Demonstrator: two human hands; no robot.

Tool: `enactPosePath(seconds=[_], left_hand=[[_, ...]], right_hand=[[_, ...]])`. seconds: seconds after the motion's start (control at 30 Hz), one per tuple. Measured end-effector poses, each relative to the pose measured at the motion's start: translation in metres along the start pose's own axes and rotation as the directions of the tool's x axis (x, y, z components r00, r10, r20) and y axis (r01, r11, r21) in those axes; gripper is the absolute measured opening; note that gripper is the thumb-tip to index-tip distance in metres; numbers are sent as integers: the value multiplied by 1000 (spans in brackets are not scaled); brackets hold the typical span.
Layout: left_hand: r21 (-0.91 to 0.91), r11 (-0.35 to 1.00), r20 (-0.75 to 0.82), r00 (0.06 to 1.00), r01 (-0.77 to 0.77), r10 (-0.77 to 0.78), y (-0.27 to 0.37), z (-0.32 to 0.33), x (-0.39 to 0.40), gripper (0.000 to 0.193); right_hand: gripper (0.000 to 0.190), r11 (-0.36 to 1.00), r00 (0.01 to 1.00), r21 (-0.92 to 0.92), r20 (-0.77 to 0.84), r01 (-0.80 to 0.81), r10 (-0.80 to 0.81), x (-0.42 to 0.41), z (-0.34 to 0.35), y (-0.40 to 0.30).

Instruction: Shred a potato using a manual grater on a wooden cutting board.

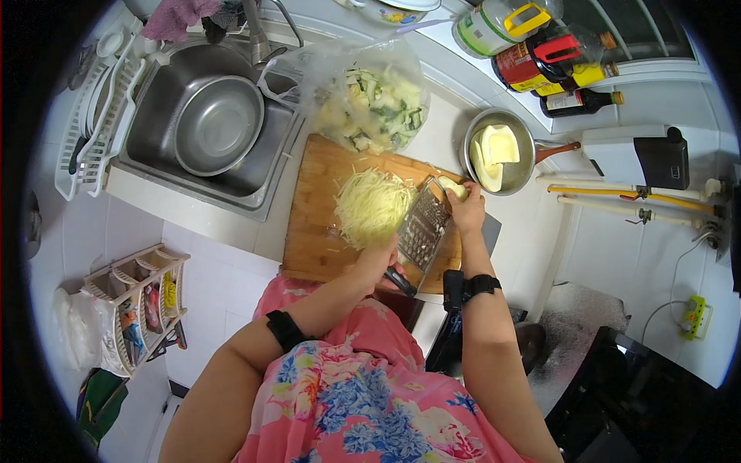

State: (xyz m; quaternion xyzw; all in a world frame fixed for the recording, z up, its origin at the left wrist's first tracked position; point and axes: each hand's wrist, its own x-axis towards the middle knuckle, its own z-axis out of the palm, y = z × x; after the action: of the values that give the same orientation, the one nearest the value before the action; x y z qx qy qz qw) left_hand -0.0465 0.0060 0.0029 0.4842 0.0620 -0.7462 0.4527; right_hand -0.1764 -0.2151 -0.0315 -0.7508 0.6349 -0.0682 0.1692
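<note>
My left hand (389,260) is closed around the lower end of a metal grater (425,228), by its black handle (400,281). The grater slants over the wooden cutting board (315,197). At its upper right edge my right hand (468,208) grips a pale piece of peeled vegetable (452,187) by its end. A heap of pale green shreds (373,205) lies on the board, left of the grater. Larger peeled pieces (499,151) rest in a metal pan with a wooden handle (541,155). Part of a grey blade (492,231) shows under the board's right side.
A clear plastic bag of peelings (376,110) stands behind the board. At left, a metal basin (220,124) sits in the sink (151,104), beside a white dish rack (110,124). Bottles (570,102) line the back ledge. A dark appliance (631,399) is at lower right.
</note>
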Motion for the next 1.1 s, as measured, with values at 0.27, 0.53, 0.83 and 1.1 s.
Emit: enactPosePath(seconds=[0.27, 0.53, 0.83, 1.1], left_hand=[[-68, 997, 57, 998, 21, -17, 0, 7, -2, 50], [-102, 989, 33, 993, -112, 116, -4, 28, 2, 46], [-26, 991, -27, 991, -134, 133, 0, 34, -2, 43], [-25, 993, -55, 992, -118, 117, 4, 29, 2, 46]], right_hand=[[46, 905, 975, 382, 181, -189, 128, -38, -44, -8], [34, 830, 973, 527, 218, -185, 78, -134, -89, -37], [34, 992, 994, -62, -4, 108, -108, -101, -54, -41], [31, 984, 985, 93, 71, 150, -157, -145, -89, -64]])
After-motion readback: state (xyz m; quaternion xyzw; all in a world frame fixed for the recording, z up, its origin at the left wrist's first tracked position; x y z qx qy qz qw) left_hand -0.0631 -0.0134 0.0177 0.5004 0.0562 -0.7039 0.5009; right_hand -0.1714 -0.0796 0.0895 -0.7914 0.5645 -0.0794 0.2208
